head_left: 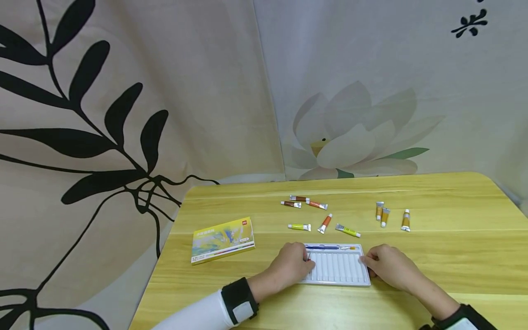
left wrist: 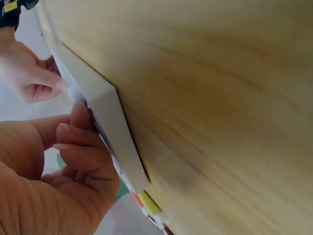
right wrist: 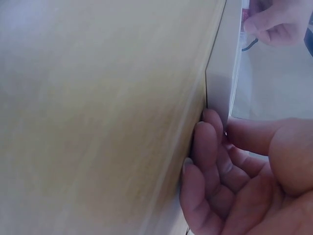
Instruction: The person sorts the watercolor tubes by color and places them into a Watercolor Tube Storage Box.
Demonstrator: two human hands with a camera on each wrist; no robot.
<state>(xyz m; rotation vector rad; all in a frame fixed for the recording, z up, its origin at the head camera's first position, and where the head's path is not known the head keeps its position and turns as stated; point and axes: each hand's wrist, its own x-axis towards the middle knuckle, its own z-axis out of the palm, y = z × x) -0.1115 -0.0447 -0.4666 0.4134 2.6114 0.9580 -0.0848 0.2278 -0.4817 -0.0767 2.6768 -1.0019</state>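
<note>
left grip: I see it grasping the white tray's left end, fingers curled on the rim
right grip: grasping the tray's right end
tray: lower centre of frame, flat on the desk
brush: blue, lying along the tray's far edge
paint tubes: scattered beyond the tray (centre to right)
box: yellow, left of the tray, well apart

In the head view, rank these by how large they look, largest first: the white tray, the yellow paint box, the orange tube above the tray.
1. and 2. White tray and yellow paint box: too alike to rank.
3. Orange tube: clearly smallest.
</note>
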